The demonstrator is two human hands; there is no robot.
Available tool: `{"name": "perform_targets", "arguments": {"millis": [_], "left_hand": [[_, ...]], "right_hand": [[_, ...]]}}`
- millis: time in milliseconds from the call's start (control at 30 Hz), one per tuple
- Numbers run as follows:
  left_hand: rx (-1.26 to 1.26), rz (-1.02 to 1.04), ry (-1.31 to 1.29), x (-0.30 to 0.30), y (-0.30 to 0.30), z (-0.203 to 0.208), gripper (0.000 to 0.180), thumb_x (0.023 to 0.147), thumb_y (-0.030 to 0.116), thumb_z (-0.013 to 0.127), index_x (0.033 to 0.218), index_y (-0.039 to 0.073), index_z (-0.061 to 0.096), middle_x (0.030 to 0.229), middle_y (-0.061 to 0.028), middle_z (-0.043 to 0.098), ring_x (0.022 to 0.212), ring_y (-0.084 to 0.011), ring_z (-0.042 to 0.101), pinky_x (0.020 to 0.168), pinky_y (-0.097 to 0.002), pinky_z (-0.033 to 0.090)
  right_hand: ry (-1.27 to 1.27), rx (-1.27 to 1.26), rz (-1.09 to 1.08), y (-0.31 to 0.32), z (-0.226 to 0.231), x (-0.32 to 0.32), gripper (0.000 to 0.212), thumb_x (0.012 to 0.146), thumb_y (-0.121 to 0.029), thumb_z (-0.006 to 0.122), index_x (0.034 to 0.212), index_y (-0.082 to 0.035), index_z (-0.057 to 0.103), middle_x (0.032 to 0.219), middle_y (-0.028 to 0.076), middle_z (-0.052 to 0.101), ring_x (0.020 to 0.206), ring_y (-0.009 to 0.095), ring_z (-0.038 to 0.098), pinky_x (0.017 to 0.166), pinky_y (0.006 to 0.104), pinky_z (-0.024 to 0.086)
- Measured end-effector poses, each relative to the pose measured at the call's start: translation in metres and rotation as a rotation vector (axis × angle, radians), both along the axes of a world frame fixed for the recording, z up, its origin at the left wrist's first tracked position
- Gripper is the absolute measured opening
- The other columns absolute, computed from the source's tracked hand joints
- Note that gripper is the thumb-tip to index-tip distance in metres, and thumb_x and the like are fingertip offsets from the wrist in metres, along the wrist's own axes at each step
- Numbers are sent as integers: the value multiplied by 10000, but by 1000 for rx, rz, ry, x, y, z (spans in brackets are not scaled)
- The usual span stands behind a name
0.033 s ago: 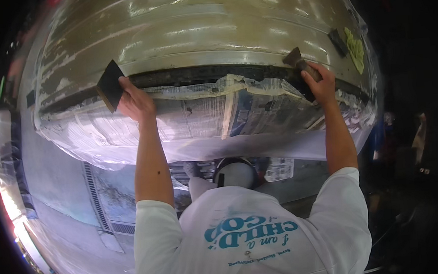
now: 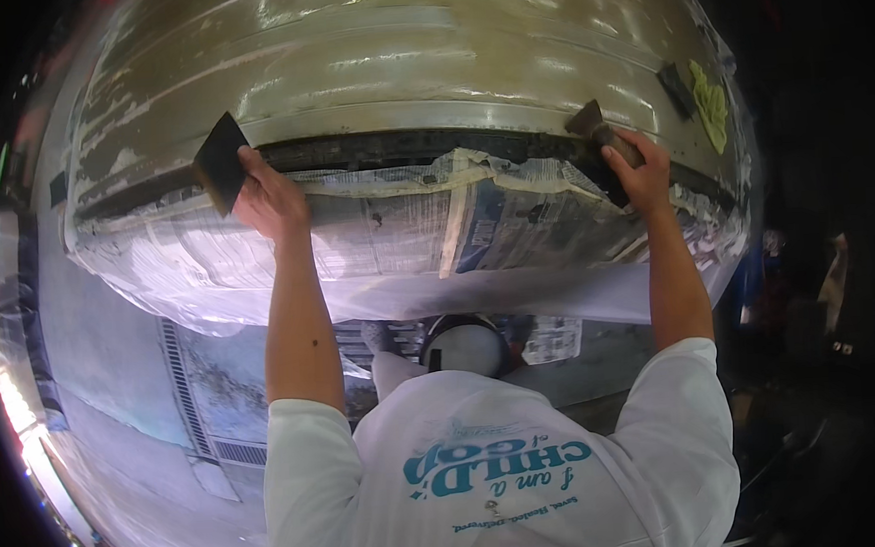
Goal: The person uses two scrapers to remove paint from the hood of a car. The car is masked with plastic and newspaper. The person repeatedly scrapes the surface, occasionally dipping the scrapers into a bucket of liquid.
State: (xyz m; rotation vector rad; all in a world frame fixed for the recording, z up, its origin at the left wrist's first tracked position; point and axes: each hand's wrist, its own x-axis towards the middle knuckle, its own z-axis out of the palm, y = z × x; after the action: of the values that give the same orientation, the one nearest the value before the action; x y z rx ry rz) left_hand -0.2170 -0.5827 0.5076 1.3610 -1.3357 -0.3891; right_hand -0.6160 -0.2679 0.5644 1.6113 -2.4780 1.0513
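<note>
My left hand grips a dark, flat square plate by its right edge, thumb on its face. The plate tilts up over the near edge of a tan and grey ridged panel. Closed round a short handle, my right hand holds a scraper-like tool with a flared brown blade. The blade lies over the same edge, farther right; the fingers hide part of the tool. A dark strip runs along the edge between my hands. Below it hangs taped newspaper.
A yellow-green cloth and a black block lie on the panel at the right. Clear plastic sheeting hangs below the newspaper. A round grey-topped thing stands between my legs. A floor drain grate runs at the left.
My left hand's plate has turned and risen very slightly. My right hand with the scraper-like tool stays almost where it was.
</note>
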Motion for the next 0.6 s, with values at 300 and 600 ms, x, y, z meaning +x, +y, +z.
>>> {"name": "perform_targets", "arguments": {"millis": [300,600], "left_hand": [[148,22,-295,33,-25,0,493,1149,465,450,1215,48,704,1021,-109,733,1058,-382,621,978,-504,456],[108,141,-268,22,-26,-4,683,1121,586,444,900,42,791,893,-166,776,895,-398,699,869,-512,494]], "right_hand": [[75,-46,268,5,15,9,340,868,-104,872,1184,-39,766,955,131,722,814,281,724,724,358,566],[156,6,283,-35,19,27,376,871,-199,880,1222,-122,771,1020,81,732,797,314,739,679,393,598]]}}
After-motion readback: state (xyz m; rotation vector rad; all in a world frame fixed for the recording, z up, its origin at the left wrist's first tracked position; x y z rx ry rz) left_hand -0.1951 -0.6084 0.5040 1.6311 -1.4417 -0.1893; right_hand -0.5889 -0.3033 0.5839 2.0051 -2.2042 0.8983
